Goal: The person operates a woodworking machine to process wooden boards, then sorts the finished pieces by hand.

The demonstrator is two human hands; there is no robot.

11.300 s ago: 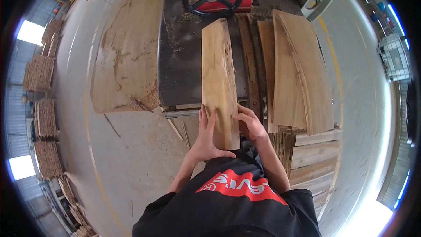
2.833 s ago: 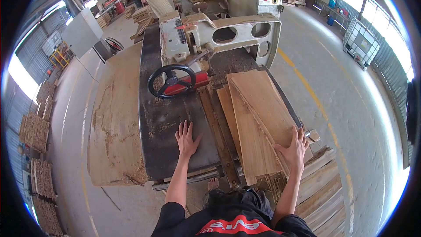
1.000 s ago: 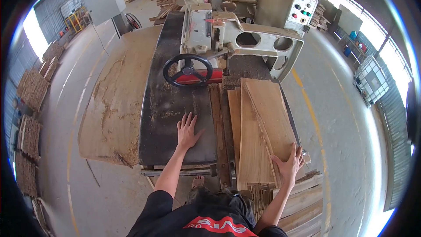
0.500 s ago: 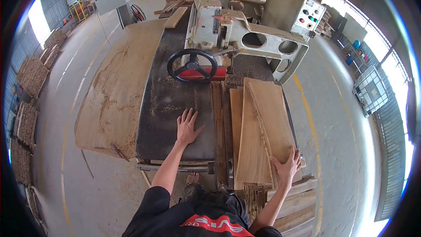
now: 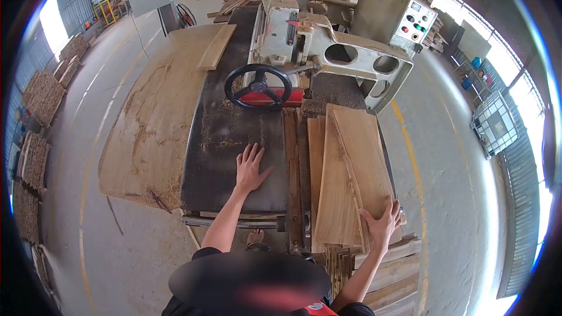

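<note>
My left hand [image 5: 252,169] lies flat on the dark machine table [image 5: 225,169], fingers spread and nothing in it. On the right, my right hand [image 5: 381,222] rests open at the near end of a wide wooden board [image 5: 363,152], thumb apart from the fingers. Under that board lies another plank [image 5: 333,205], with a narrower one [image 5: 314,164] showing at its left. A rusty metal guide rail [image 5: 293,181] runs between my hands. Beyond my left hand is a black handwheel [image 5: 258,86] on the woodworking machine [image 5: 328,38].
A sawdust-strewn side panel [image 5: 146,117] adjoins the table on the left, with a loose board [image 5: 218,47] across its far edge. Stacked planks [image 5: 392,281] sit below my right arm. A control box [image 5: 410,20] stands beyond the machine. A dark blur covers my torso.
The loose board at the far left has come nearer and shifted left, onto the side panel. Both my hands stay in place. My head leans into view as a blurred shape.
</note>
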